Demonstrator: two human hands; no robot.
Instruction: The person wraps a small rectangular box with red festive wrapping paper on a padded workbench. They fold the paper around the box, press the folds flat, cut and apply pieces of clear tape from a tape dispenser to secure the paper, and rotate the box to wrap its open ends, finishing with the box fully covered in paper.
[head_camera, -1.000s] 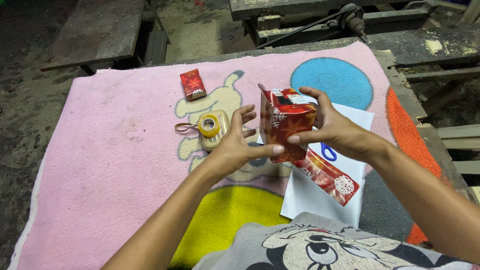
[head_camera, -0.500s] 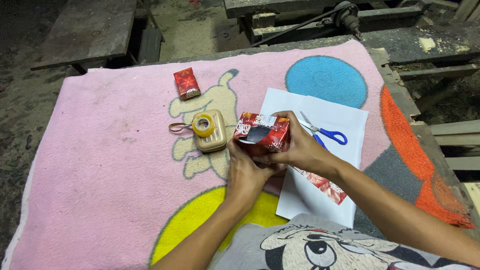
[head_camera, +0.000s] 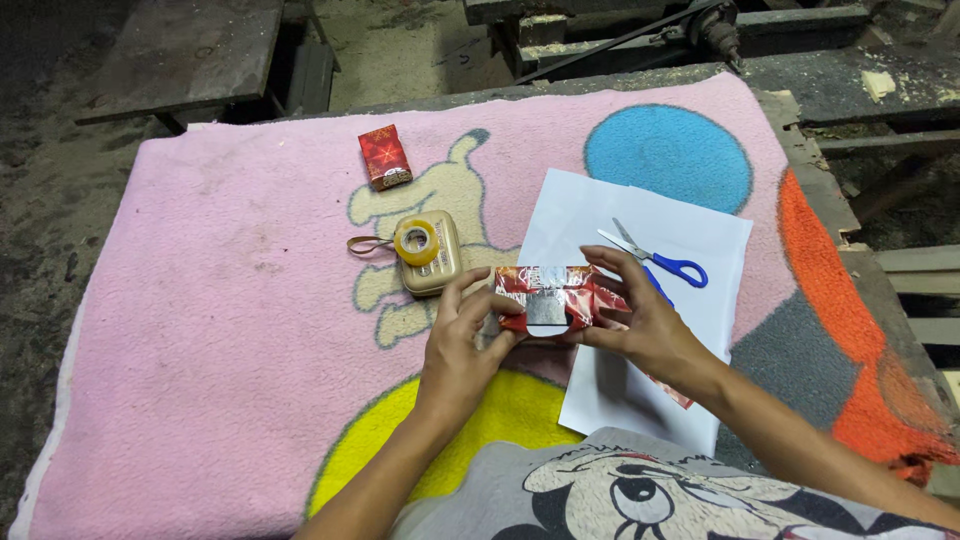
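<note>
**Grip of both hands closed on a half-wrapped red box**

Grip first: the left hand (head_camera: 462, 345) and the right hand (head_camera: 640, 320) each clamp one end of the small box in red patterned wrapping paper (head_camera: 548, 298), fingers curled over the top edge and thumbs underneath. The box is held lying on its long side, just above the pink blanket (head_camera: 220, 300) covering the table, near the edge of a white sheet of paper (head_camera: 640, 225).

To do this step well, I judge the paper should be kept taut with the thumbs while the flaps are pressed flat, so the folds stay crisp and the seam does not gape.

The wrapping is glossy red with a lighter print; a grey patch of box or paper backing shows at the middle of the facing side, so the cover looks unfinished there. A yellow tape roll (head_camera: 417, 241) sits on a tan tin (head_camera: 435, 265) just beside the left hand, blue-handled scissors (head_camera: 660, 260) lie on the sheet, and a smaller red box (head_camera: 385, 157) lies well apart.
</note>
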